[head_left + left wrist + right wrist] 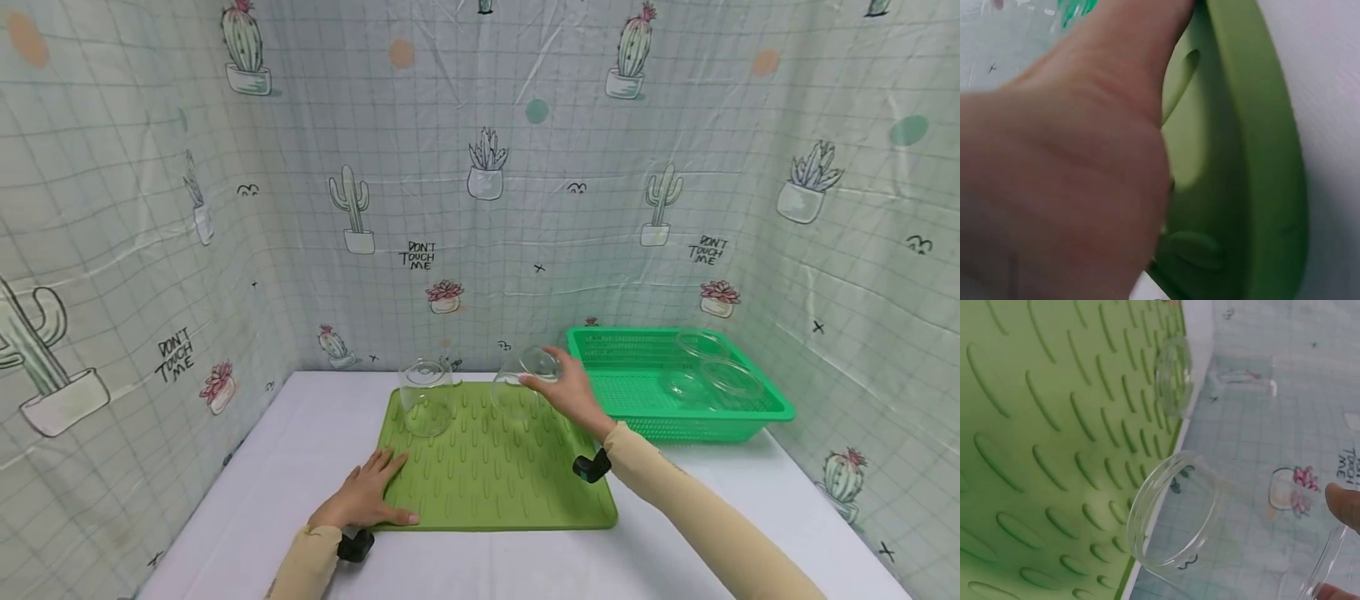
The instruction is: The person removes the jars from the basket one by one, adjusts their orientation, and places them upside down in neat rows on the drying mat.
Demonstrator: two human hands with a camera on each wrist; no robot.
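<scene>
My right hand [572, 392] pinches a clear glass cup [514, 390] by one end, above the back right part of a green ridged drying mat [491, 487]. The cup tilts, its round rim [1141, 528] turned down toward the mat in the right wrist view. Another clear glass cup [426, 400] stands on the mat's back left corner. Across the mat's front left corner, my left hand [362, 493] rests with its fingers spread. Seen from the left wrist, that hand covers part of the mat's raised edge [1266, 144].
A green plastic basket [652, 427] stands at the back right, next to the mat, with clear glass cups [731, 379] inside. The white table [300, 433] extends around the mat. Behind and at both sides hangs a cactus-print curtain [525, 225].
</scene>
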